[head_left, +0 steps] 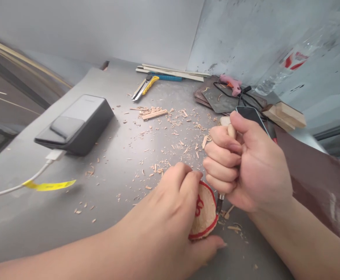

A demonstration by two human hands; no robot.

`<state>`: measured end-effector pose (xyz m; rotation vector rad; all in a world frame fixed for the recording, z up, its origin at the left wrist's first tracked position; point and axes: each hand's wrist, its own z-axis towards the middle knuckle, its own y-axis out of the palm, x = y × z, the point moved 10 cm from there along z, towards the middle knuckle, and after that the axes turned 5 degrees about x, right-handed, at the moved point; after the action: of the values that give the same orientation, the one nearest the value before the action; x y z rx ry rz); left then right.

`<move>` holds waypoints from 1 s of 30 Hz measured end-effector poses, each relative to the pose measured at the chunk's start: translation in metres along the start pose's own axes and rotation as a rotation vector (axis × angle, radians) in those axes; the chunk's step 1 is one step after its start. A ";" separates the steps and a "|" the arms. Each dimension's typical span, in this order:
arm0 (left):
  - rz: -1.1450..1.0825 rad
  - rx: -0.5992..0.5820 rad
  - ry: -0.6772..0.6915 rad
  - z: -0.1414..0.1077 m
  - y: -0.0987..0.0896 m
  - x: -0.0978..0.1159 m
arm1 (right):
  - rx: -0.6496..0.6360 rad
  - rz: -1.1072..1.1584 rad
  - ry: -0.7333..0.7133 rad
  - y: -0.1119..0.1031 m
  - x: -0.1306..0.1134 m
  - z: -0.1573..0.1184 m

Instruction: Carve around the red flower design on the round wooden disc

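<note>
Already, pale wood shavings (pixel 158 114) are strewn across the grey metal bench (pixel 106 186), and a round pale wooden disc (pixel 205 212) with a red rim and red character is pinched by the left grip (pixel 172 210), fingers closed around its edge. A wooden-handled carving tool (pixel 231 131) is clenched in the right grip (pixel 240 163), its steel tip at the rim. How much carving is left cannot be told, as the disc is partly hidden.

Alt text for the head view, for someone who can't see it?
The left hand holds a round wooden disc with a red rim on a grey worktop, while the right hand grips a wood-handled carving tool, its steel tip at the disc's rim. Wood shavings, a yellow utility knife and a pink glue gun lie beyond.
</note>
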<state>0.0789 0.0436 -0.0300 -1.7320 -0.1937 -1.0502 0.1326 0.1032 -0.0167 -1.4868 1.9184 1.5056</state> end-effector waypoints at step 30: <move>0.036 -0.115 0.020 0.001 -0.009 0.002 | 0.213 -0.219 -0.443 -0.004 -0.027 -0.029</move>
<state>0.0757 0.0476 -0.0226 -1.8204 -0.0913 -1.0697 0.1576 0.0935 0.0133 -1.1155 1.5451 1.3461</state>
